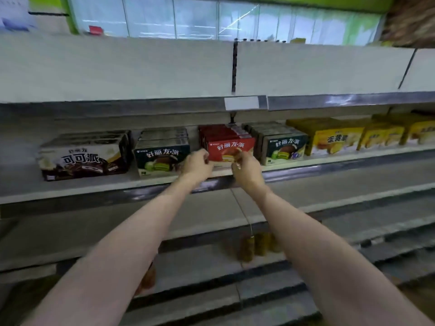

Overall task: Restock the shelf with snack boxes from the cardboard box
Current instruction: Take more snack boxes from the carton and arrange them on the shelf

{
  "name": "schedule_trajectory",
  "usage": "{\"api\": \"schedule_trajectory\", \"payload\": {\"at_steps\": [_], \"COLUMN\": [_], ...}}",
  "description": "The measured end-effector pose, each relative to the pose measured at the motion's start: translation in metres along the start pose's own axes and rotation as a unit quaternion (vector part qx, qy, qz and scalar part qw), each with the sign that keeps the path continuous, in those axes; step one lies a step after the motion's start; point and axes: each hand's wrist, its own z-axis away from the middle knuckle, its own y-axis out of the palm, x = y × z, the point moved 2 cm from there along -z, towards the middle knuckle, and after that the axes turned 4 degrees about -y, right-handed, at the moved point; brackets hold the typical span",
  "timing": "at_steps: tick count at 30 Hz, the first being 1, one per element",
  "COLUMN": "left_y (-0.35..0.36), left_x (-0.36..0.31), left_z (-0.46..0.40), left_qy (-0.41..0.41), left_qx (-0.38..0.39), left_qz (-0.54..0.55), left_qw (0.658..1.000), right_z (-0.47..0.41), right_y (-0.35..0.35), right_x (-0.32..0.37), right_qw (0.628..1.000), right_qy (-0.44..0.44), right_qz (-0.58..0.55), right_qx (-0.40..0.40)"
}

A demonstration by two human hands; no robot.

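Note:
A red snack box (229, 145) stands at the front of a row of red boxes on the middle shelf (94, 184). My left hand (196, 164) grips its lower left corner and my right hand (246, 169) grips its lower right corner. A dark green box (161, 156) stands just left of it, and another dark green box (283, 148) just right. A brown and white box (82, 157) sits at the far left. The cardboard box is out of view.
Yellow boxes (334, 140) line the shelf to the right. The upper shelf (117, 67) is bare, with a white price tag (242, 103) on its edge. Small jars (254, 245) stand on a lower shelf below my arms.

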Motion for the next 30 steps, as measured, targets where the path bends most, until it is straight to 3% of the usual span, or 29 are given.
{"api": "schedule_trajectory", "payload": {"at_steps": [3, 9, 15, 19, 22, 26, 30], "left_y": [0.008, 0.024, 0.052, 0.063, 0.067, 0.075, 0.081], "left_x": [-0.022, -0.035, -0.028, -0.027, -0.023, -0.015, -0.004], "left_z": [-0.003, -0.019, -0.031, -0.038, -0.044, -0.061, -0.076], "left_qy": [-0.017, -0.075, -0.188, -0.166, -0.165, -0.212, -0.246], "left_qx": [-0.001, -0.013, -0.026, -0.066, -0.067, -0.038, 0.016], "left_qz": [0.0, 0.096, 0.272, 0.28, 0.27, 0.244, 0.302], "left_qw": [1.0, 0.992, 0.943, 0.943, 0.946, 0.946, 0.921], "right_z": [-0.011, -0.041, -0.079, -0.093, -0.104, -0.134, -0.132], "right_y": [-0.013, -0.03, -0.014, -0.007, 0.003, 0.035, 0.014], "right_x": [-0.016, -0.038, -0.056, -0.067, -0.073, -0.092, -0.081], "right_qw": [0.999, 0.991, 0.955, 0.951, 0.935, 0.929, 0.921], "right_qy": [0.02, 0.038, 0.098, 0.065, 0.088, 0.122, 0.187], "right_qz": [-0.027, -0.122, -0.276, -0.298, -0.331, -0.335, -0.323], "right_qx": [-0.024, 0.027, 0.051, 0.047, 0.093, 0.096, 0.111]}}
